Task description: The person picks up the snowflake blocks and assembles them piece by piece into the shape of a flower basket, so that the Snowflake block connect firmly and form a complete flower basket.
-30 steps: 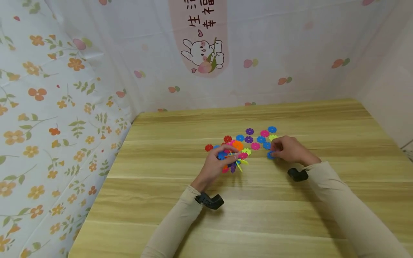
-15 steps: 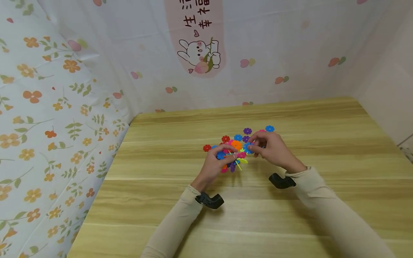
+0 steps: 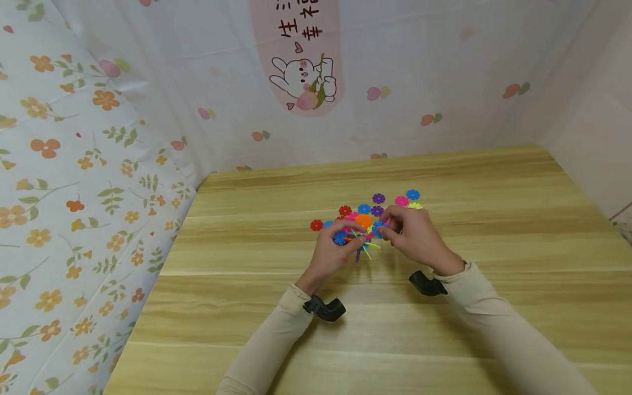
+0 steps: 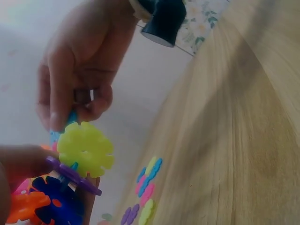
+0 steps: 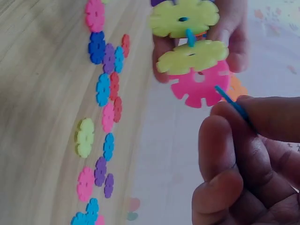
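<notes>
In the head view, my left hand [image 3: 328, 251] grips a cluster of interlocked plastic snowflake discs, raised over the table. A yellow disc [image 4: 89, 149], a purple disc [image 4: 72, 174] and a dark blue disc [image 4: 58, 206] of the cluster show in the left wrist view. Between thumb and fingers, my right hand [image 3: 418, 235] pinches a single blue disc [image 5: 238, 108], seen edge-on in the right wrist view. Its edge lies close to the cluster's pink disc [image 5: 200, 86]; whether they touch I cannot tell. My left fingers hide part of the cluster.
Loose discs lie behind the hands on the wooden table [image 3: 276, 329], among them a red disc [image 3: 316, 225], a purple disc [image 3: 378, 198] and a blue disc [image 3: 413, 195]. A patterned curtain [image 3: 237, 82] hangs along the table's back edge. Each wrist carries a black camera mount [image 3: 326, 309].
My right hand has picked up a blue disc from the right side of the loose discs and carried it left to the cluster. In my left hand, the cluster has turned slightly.
</notes>
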A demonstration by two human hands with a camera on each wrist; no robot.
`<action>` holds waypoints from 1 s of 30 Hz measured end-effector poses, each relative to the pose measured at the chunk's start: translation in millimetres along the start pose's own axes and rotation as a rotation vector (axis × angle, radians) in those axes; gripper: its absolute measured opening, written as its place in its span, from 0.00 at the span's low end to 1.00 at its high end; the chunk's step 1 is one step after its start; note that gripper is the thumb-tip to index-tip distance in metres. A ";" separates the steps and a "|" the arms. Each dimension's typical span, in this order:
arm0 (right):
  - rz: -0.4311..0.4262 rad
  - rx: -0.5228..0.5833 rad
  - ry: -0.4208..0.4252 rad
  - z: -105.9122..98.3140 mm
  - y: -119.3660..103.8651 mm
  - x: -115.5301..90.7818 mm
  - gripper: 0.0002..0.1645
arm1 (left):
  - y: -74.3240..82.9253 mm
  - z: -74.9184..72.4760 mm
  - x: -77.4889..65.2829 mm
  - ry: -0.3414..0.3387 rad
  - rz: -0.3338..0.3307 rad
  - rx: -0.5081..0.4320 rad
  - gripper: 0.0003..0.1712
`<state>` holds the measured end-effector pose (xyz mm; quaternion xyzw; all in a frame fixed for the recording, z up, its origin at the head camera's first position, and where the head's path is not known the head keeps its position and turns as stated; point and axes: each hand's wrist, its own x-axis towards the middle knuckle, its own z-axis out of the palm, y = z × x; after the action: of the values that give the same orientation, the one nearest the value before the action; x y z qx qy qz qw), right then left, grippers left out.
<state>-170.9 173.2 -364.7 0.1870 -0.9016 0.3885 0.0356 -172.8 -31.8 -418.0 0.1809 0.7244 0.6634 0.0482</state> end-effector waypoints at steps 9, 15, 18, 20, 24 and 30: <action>-0.003 -0.049 -0.062 -8.2 -8.3 5.9 0.03 | 2.5 4.0 -0.1 0.022 0.091 0.082 0.08; -0.023 -0.052 -0.113 -7.1 -8.9 7.0 0.05 | 4.1 6.5 -3.2 0.015 0.108 0.173 0.09; -0.045 -0.058 -0.127 -4.1 -9.5 6.4 0.07 | 5.6 7.1 -4.2 0.022 0.092 0.187 0.10; -0.047 -0.051 -0.134 -2.3 -9.6 5.9 0.08 | 6.1 7.1 -4.5 0.026 0.079 0.193 0.10; -0.007 -0.008 -0.129 0.2 -5.5 5.5 0.06 | 5.8 4.1 -3.8 0.007 0.034 0.183 0.10; 0.073 0.130 -0.144 3.5 4.7 1.2 0.03 | 1.6 -10.8 -1.2 -0.158 -0.066 -0.001 0.13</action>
<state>-173.4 173.3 -370.2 0.1834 -0.8808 0.4328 -0.0559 -174.8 -42.3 -415.4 0.2088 0.7235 0.6456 0.1270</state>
